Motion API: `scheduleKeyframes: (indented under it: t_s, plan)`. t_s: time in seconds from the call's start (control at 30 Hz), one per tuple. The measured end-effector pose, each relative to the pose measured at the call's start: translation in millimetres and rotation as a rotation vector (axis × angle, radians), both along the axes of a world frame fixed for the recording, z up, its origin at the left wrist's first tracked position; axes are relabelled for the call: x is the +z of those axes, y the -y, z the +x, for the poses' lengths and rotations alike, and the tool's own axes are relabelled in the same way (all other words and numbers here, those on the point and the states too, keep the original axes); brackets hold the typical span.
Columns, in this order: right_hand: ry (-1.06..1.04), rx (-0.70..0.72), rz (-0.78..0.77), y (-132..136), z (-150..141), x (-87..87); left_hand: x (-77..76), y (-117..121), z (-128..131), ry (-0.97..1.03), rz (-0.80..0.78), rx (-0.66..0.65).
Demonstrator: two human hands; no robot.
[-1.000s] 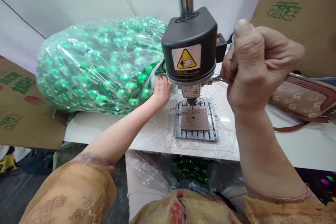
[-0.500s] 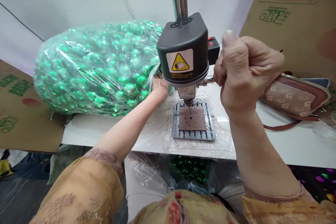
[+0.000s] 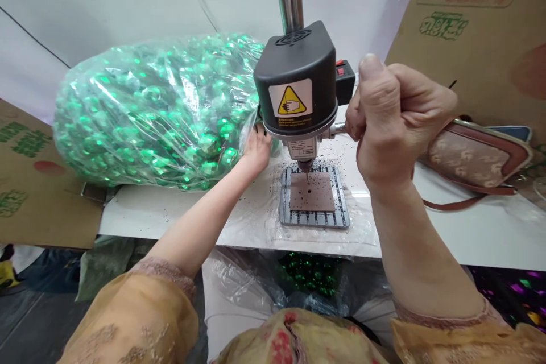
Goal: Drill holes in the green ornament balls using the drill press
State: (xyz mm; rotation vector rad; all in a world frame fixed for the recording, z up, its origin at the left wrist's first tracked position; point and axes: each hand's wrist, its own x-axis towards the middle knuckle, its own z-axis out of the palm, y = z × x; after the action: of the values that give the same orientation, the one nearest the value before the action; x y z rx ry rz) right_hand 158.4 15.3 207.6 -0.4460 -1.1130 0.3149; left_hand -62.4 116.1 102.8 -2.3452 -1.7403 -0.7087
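A black-headed bench drill press [image 3: 294, 79] stands in front of me. My right hand [image 3: 394, 119] is closed round its feed lever [image 3: 340, 128], on the right side of the head. My left hand [image 3: 257, 149] is at the mouth of a clear plastic bag [image 3: 149, 108] full of shiny green faceted balls [image 3: 209, 145]. Its fingers are bent and partly hidden behind the drill head, so anything in them is out of sight. Under the chuck, a brown square board [image 3: 313, 196] with a dark hole lies on the slotted metal base [image 3: 285, 210]. No ball sits on it.
Dark shavings are scattered around the base on the white table [image 3: 153, 210]. Cardboard boxes [image 3: 478, 28] flank the table. A patterned bag with a brown strap [image 3: 473, 153] lies on the right. More green balls [image 3: 309, 273] are in plastic below the table's front edge.
My left hand's fingers have bent at the bag's mouth, where they looked straighter before. My right hand stays on the lever. The view has shifted slightly.
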Motion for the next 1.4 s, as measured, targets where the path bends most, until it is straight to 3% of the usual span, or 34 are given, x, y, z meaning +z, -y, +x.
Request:
scheduleKeyframes:
  t_s: [0.13,0.27,0.37,0.5,0.6,0.77,0.97,1.1,1.3,1.4]
  plan:
    - [0.011,0.015,-0.009,2,0,0.4,-3.2,41,7,-0.266,-0.047,0.018]
    - [0.007,0.013,0.029,3,-1,3.2,-23.2,83,-5,-0.236,0.005,-0.243]
    - [0.012,-0.001,0.018,1,0,2.4,-48.9,108,-3,0.109,-0.024,-0.313]
    - [0.062,-0.044,0.020,-8,1,-5.2,-74.6,124,23,0.907,-0.192,-0.109]
    - [0.097,-0.075,-0.006,-12,0,-9.2,-77.3,122,40,1.216,-0.263,-0.049]
    - [0.051,-0.087,-0.007,-5,-2,-3.9,-72.0,114,47,1.162,-0.306,-0.137]
    - [0.037,-0.028,0.003,1,0,2.8,-78.8,110,49,1.145,-0.345,-0.181]
    - [0.001,0.002,0.069,-2,0,2.5,-83.7,111,51,1.107,-0.356,-0.199]
    - [0.023,-0.022,0.031,-4,-1,-2.1,-87.0,115,55,0.959,-0.322,-0.179]
    - [0.015,-0.029,0.018,-5,-1,-3.3,-88.0,117,60,0.939,-0.358,-0.235]
